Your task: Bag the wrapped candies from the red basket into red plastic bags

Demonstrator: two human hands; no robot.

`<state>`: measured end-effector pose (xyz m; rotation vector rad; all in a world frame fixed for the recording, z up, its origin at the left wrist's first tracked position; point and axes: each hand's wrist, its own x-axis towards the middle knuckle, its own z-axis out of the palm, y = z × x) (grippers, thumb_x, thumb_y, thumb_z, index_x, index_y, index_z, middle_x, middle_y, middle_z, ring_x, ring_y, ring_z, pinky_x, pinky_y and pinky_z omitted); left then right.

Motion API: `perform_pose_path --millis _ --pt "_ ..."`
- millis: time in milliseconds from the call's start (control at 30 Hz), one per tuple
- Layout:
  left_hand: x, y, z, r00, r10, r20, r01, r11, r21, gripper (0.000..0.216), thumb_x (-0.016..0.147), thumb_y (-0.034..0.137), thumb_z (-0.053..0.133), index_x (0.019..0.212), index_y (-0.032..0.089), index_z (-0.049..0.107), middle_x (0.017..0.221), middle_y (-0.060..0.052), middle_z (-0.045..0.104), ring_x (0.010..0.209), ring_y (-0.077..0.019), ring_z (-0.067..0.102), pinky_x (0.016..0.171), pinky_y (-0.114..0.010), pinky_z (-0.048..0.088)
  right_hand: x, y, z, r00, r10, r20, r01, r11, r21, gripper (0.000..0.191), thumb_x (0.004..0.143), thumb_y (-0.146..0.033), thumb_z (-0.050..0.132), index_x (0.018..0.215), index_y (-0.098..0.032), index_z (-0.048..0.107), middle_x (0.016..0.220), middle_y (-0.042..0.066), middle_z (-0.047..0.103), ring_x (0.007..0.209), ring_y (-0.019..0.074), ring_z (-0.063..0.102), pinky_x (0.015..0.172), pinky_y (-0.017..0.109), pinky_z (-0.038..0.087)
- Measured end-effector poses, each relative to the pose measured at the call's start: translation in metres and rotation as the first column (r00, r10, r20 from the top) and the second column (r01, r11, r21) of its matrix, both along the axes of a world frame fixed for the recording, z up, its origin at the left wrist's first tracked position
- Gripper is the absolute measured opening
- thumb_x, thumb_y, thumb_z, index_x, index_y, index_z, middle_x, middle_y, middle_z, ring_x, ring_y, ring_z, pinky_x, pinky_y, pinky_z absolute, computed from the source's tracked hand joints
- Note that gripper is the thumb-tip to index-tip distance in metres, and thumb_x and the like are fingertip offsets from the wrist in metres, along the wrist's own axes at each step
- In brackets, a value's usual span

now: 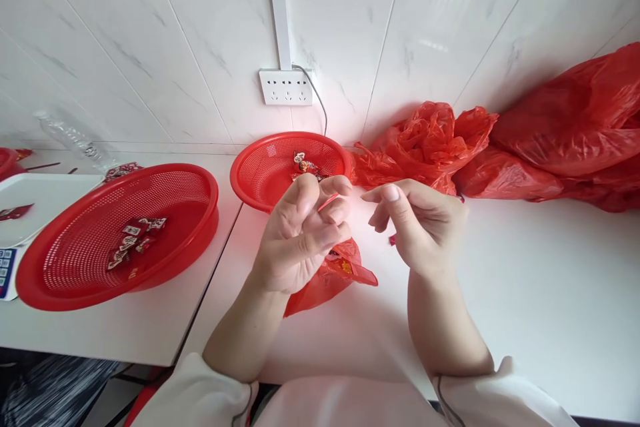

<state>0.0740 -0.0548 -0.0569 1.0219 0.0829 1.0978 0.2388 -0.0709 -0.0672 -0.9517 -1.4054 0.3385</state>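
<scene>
In the head view, the left hand (303, 237) is hovering half-curled, a red strip (327, 201) showing by its fingers; the right hand (425, 230) is bending thumb toward fingers. Whether either is pinching anything, I can't tell. The bag (317, 290) is lying below; its thin plastic is probably demanding gentle fingertips.

Both forearms (245, 330) reached forward; the left hand (305, 243) had its palm upturned and fingers (336, 185) loosely curled, the right hand (425, 223) its fingers bent beside the thumb (403, 217).
</scene>
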Motion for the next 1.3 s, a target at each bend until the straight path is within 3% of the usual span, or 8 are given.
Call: perform_pose_path --millis 167,233,300,433,567,667,933,1300 --pt "0.006 -0.009 0.003 0.999 0.012 0.045 -0.016 0.996 0.089 0.040 0.077 0.004 0.064 0.066 0.019 0.028 0.087 0.000 0.051 0.068 -0.0074 0.047 0.051 -0.016 0.041 0.001 -0.005 0.001 0.998 0.069 0.003 -0.069 0.997 0.032 0.015 0.090 -0.028 0.062 0.080 -0.024 0.074 0.060 -0.001 0.065 0.049 0.0121 0.058 0.045 0.027 0.049" --pt "0.009 -0.011 0.002 0.999 -0.007 0.040 0.003 0.995 0.101 0.039 0.079 0.006 0.063 0.067 0.019 0.028 0.090 0.000 0.052 0.067 -0.0068 0.048 0.051 -0.017 0.042 -0.001 -0.010 0.002 0.990 0.141 -0.010 -0.140 0.986 0.092 0.008 0.086 -0.025 0.067 0.087 -0.027 0.074 0.071 0.000 0.068 0.059 0.0144 0.062 0.052 0.030 0.054" --pt "0.012 -0.012 0.001 0.999 -0.017 0.036 0.014 0.996 0.084 0.038 0.081 0.009 0.064 0.069 0.019 0.029 0.093 0.000 0.052 0.067 -0.0062 0.051 0.054 -0.017 0.045 -0.004 -0.015 0.002 0.974 0.224 -0.029 -0.219 0.968 0.123 0.015 0.082 -0.024 0.071 0.095 -0.031 0.073 0.084 0.001 0.069 0.073 0.0176 0.064 0.064 0.034 0.058" --pt "0.015 -0.013 -0.001 0.999 0.003 0.043 -0.004 0.999 0.033 0.035 0.082 0.010 0.064 0.071 0.019 0.032 0.092 0.001 0.051 0.073 -0.0065 0.054 0.062 -0.017 0.049 -0.015 -0.022 0.001 0.919 0.379 -0.112 -0.374 0.925 0.061 0.019 0.083 -0.025 0.070 0.100 -0.033 0.072 0.096 0.003 0.064 0.096 0.0215 0.062 0.081 0.040 0.058" --pt "0.016 -0.012 -0.002 0.998 0.003 0.056 -0.005 1.000 0.031 0.034 0.080 0.008 0.065 0.071 0.019 0.034 0.089 0.002 0.050 0.080 -0.0070 0.056 0.067 -0.016 0.051 -0.021 -0.022 -0.001 0.859 0.464 -0.215 -0.464 0.884 0.053 0.015 0.085 -0.025 0.067 0.098 -0.033 0.071 0.099 0.003 0.058 0.099 0.0202 0.061 0.087 0.041 0.056" --pt "0.016 -0.012 -0.002 0.998 0.020 0.054 -0.023 0.999 0.043 0.036 0.078 0.008 0.066 0.070 0.019 0.033 0.087 0.001 0.050 0.083 -0.0077 0.056 0.069 -0.015 0.051 -0.023 -0.021 -0.003 0.842 0.481 -0.244 -0.482 0.874 0.061 0.015 0.085 -0.025 0.067 0.097 -0.033 0.071 0.098 0.003 0.056 0.096 0.0189 0.060 0.086 0.040 0.056" --pt "0.015 -0.014 -0.004 0.999 0.042 0.027 -0.044 0.996 0.083 0.038 0.079 0.012 0.065 0.069 0.020 0.029 0.085 0.001 0.048 0.068 -0.0077 0.050 0.050 -0.018 0.045 -0.023 -0.020 -0.005 0.807 0.527 -0.267 -0.533 0.844 0.054 0.012 0.083 -0.027 0.070 0.094 -0.033 0.071 0.092 0.002 0.055 0.092 0.0187 0.059 0.085 0.040 0.056" --pt "0.014 -0.017 -0.002 0.986 0.164 -0.015 -0.159 0.971 0.180 0.039 0.080 0.012 0.067 0.069 0.019 0.030 0.089 0.001 0.053 0.072 -0.0084 0.056 0.054 -0.020 0.051 -0.022 -0.030 0.000 0.870 0.440 -0.223 -0.453 0.892 -0.008 0.007 0.084 -0.028 0.066 0.091 -0.028 0.069 0.093 0.004 0.056 0.094 0.0215 0.058 0.084 0.042 0.054"
